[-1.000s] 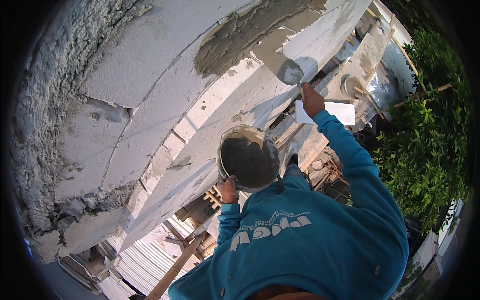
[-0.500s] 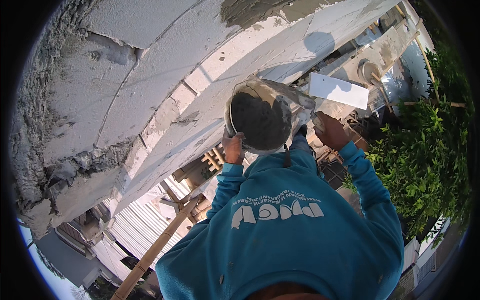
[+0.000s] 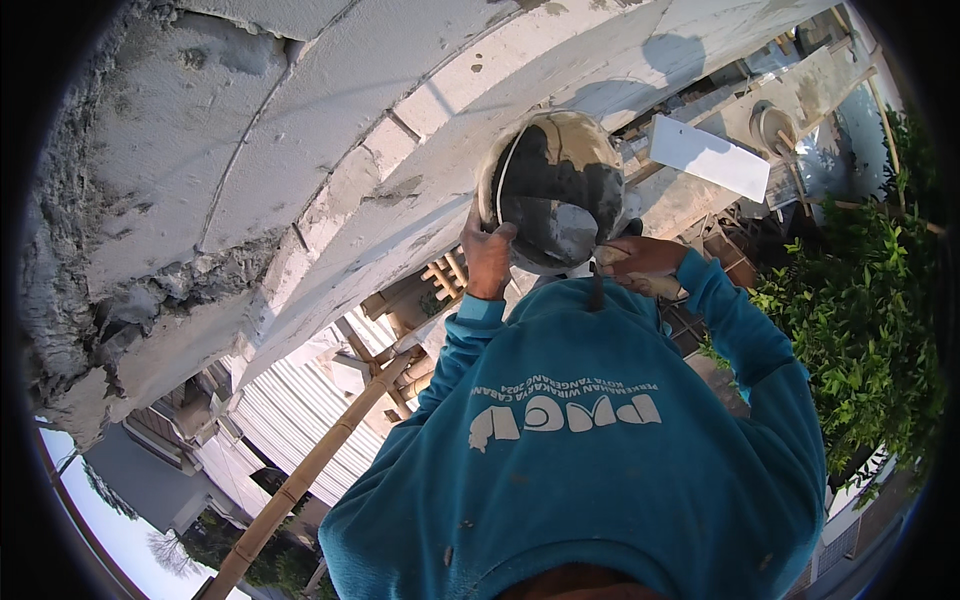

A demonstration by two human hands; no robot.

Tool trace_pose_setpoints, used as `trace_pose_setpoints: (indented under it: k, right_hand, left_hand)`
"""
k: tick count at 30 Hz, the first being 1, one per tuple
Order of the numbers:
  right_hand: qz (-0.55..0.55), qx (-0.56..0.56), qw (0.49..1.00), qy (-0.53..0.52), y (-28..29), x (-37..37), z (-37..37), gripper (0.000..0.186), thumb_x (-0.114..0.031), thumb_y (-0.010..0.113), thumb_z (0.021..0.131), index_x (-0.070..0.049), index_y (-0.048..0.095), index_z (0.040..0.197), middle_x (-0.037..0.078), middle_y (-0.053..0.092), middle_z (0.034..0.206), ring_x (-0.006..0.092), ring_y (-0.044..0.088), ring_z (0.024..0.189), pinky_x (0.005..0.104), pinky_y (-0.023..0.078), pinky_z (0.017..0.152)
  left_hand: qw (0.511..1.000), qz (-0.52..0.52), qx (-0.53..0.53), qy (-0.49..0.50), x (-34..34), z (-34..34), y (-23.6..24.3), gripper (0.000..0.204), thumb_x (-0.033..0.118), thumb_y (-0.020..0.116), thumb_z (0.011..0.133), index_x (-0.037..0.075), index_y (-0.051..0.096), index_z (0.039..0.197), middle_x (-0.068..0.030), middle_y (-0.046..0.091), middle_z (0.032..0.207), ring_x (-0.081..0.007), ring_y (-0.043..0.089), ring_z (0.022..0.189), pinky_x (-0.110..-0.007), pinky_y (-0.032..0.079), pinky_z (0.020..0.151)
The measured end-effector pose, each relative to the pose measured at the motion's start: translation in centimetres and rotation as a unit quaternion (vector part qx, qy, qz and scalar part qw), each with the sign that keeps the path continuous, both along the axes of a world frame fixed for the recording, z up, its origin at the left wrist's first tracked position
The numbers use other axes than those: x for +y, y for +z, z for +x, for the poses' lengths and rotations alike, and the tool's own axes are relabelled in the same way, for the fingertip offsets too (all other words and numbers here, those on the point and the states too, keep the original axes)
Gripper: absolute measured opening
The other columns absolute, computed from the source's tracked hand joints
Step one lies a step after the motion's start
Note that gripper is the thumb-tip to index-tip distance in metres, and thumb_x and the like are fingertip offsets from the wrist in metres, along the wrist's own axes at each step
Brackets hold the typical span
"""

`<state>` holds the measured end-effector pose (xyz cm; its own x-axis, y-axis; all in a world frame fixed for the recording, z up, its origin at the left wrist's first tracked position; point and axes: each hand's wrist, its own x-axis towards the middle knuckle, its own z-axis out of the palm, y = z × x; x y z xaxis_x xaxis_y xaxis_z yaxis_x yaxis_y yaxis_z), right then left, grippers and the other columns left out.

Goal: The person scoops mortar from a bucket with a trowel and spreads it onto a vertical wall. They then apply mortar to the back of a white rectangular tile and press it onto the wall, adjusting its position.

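A pale, mortar-smeared bucket (image 3: 593, 136) is tilted in front of my chest, its mouth facing up toward me. Dark grey wet mortar (image 3: 550, 172) lies inside. My left hand (image 3: 487, 258) is closed on the bucket's near-left rim, thumb over the edge. At the near-right side of the mouth, my right hand (image 3: 640, 258) is closed around the handle of a trowel. The broad grey trowel blade (image 3: 562, 232) reaches into the bucket, over the mortar. Part of the handle is hidden by my fingers.
A light block wall (image 3: 330, 140) with mortar joints runs along the left. A white block (image 3: 708, 160) and a round container (image 3: 772, 128) sit on planks beyond the bucket. A bamboo pole (image 3: 300, 480) slants at lower left; leafy branches (image 3: 840, 320) are at right.
My right hand has moved left and nearer to me, bringing the trowel blade from outside the bucket's right side into its mouth. The bucket appears slightly farther right and higher in view.
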<state>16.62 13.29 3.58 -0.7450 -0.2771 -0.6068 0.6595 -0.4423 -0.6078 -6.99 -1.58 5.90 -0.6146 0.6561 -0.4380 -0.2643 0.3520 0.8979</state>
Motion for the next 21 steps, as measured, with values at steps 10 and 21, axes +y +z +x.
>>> trace_pose_setpoints:
  k: [10, 21]
  right_hand:
    - [-0.026, 0.075, 0.943, -0.323, 8.2, 1.9, 2.8, 0.033, -0.021, 0.058, 0.093, -0.004, 0.046, 0.118, 0.003, 0.050, 0.071, 0.0073, 0.042, 0.043, 0.0224, 0.037, 0.037]
    - [0.795, 0.013, 0.567, -0.215, 0.8, 3.7, -5.7, 0.050, -0.007, 0.060, 0.077, -0.003, 0.040, 0.122, 0.021, 0.057, 0.097, 0.0416, 0.062, 0.080, 0.0482, 0.051, 0.066]
  left_hand:
    - [0.995, -0.010, -0.048, 0.086, -2.0, -1.1, -4.3, 0.048, -0.003, 0.056, 0.066, -0.003, 0.058, 0.114, -0.0055, 0.064, 0.093, -0.0157, 0.058, 0.075, -0.027, 0.047, 0.066]
    - [0.989, -0.058, -0.055, 0.126, -6.6, -1.4, -6.3, 0.051, -0.001, 0.057, 0.066, -0.004, 0.057, 0.117, -0.0084, 0.065, 0.095, -0.0181, 0.060, 0.078, -0.028, 0.048, 0.069]
